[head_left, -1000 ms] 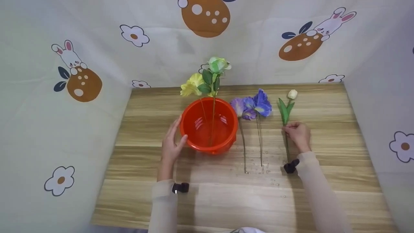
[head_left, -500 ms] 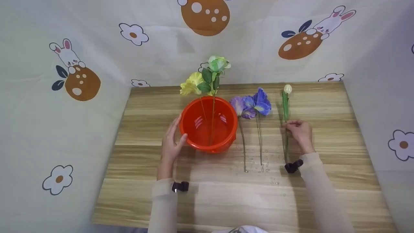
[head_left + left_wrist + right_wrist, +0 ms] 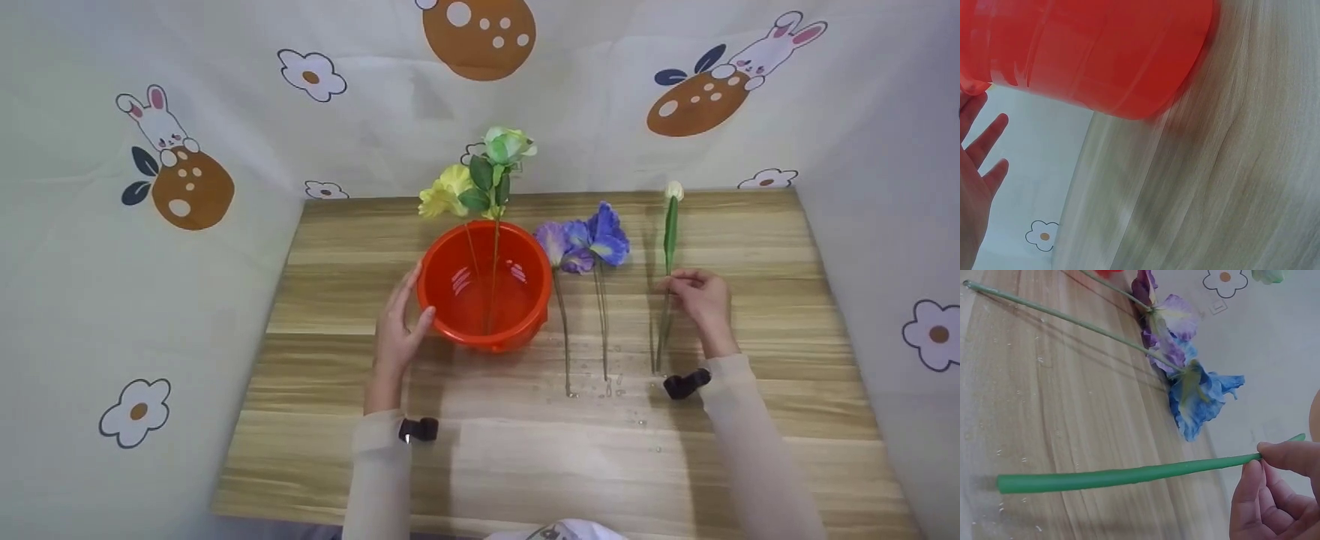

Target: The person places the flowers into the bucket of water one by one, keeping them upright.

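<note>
Higher in the frame than a second ago, the white tulip (image 3: 670,244) has swung its leaves edge-on, and the right hand (image 3: 701,301) has shifted slightly up and right with it. That hand pinches the stem (image 3: 1129,476) between thumb and fingertips, right of centre. At centre-left, the left hand (image 3: 400,330) lies with fingers extended against the red bucket (image 3: 499,343), where a yellow flower (image 3: 446,193) and a pale green rose (image 3: 508,146) stand. Between bucket and tulip, purple (image 3: 553,241) and blue flowers (image 3: 609,238) lie on the counter (image 3: 540,457).
</note>
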{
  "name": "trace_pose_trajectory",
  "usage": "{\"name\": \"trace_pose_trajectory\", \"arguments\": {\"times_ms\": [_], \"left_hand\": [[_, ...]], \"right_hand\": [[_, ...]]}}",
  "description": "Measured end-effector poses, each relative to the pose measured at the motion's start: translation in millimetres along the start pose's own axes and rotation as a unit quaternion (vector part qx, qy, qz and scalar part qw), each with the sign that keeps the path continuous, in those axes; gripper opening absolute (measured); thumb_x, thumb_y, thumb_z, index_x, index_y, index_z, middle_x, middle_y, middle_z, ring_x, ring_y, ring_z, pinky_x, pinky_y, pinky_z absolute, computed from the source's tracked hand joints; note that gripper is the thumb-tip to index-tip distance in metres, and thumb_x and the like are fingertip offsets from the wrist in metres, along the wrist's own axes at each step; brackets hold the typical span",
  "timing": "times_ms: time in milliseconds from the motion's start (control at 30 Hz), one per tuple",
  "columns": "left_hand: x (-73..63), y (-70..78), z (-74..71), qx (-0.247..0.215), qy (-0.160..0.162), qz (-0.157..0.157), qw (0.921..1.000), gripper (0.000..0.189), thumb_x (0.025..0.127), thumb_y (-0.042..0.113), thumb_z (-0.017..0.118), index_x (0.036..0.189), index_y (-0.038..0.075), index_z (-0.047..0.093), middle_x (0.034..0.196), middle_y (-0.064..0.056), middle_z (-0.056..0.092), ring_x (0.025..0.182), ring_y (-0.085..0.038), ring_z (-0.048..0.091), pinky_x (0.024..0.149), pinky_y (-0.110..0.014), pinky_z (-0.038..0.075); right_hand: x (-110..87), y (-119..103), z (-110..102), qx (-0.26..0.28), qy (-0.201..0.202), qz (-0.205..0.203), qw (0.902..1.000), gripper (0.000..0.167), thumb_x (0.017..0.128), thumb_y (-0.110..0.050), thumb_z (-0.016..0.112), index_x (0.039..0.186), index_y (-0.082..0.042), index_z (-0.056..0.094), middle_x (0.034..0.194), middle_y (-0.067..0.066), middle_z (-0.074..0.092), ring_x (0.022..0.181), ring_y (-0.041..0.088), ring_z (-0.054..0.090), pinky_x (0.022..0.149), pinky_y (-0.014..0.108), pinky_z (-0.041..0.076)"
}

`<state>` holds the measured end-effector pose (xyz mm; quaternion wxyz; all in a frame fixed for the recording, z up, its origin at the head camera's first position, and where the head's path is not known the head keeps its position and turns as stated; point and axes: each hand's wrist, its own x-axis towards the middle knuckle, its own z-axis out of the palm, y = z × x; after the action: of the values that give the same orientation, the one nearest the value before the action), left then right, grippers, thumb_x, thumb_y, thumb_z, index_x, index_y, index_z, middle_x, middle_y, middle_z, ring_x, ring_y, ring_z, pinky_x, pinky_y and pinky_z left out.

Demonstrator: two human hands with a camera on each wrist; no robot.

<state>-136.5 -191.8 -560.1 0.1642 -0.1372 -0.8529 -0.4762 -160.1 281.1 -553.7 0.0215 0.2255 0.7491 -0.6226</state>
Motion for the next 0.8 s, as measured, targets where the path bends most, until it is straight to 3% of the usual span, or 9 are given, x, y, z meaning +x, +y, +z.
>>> {"name": "trace_pose_trajectory", "arguments": {"times_ms": [167,333,500,800], "left_hand": [[0.3,2.4,-0.6,-0.002,0.001,0.0,1.0,0.064,0.089,0.017,0.064,0.15,0.014,0.045,0.154,-0.01,0.048,0.144,-0.029,0.043,0.119,-0.054,0.034],[-0.6,2.5,-0.8,-0.001,0.004,-0.004,1.0,0.065,0.089,0.015,0.065,0.15,0.014,0.046,0.152,-0.011,0.05,0.143,-0.027,0.045,0.118,-0.053,0.036],[-1.9,1.4,-0.9,0.005,0.002,-0.009,0.9999,0.064,0.089,0.015,0.066,0.15,0.014,0.046,0.152,-0.009,0.05,0.142,-0.026,0.045,0.118,-0.053,0.036],[-2.1,4.1,-1.5,0.007,-0.001,-0.022,0.9997,0.064,0.09,0.019,0.065,0.151,0.016,0.045,0.154,-0.009,0.048,0.144,-0.028,0.043,0.118,-0.056,0.034]], "right_hand": [[-5.6,-10.9,-2.1,0.026,0.003,-0.001,0.9997,0.012,0.091,-0.005,0.066,0.101,0.0,0.065,0.065,-0.017,0.065,0.062,-0.003,0.062,0.058,0.013,0.053],[-16.2,-29.0,-3.2,0.086,-0.008,-0.005,0.9962,0.011,0.089,-0.002,0.068,0.098,0.003,0.065,0.067,-0.011,0.068,0.062,0.001,0.066,0.06,0.016,0.057],[-17.5,-31.2,-2.6,0.14,-0.013,-0.011,0.99,0.008,0.089,-0.002,0.07,0.096,0.002,0.067,0.07,-0.007,0.07,0.064,0.005,0.069,0.06,0.016,0.058],[-22.3,-47.5,-1.4,0.155,-0.015,-0.026,0.9875,0.01,0.089,0.002,0.067,0.087,-0.007,0.068,0.072,-0.006,0.07,0.067,0.004,0.068,0.062,0.017,0.058]]}}
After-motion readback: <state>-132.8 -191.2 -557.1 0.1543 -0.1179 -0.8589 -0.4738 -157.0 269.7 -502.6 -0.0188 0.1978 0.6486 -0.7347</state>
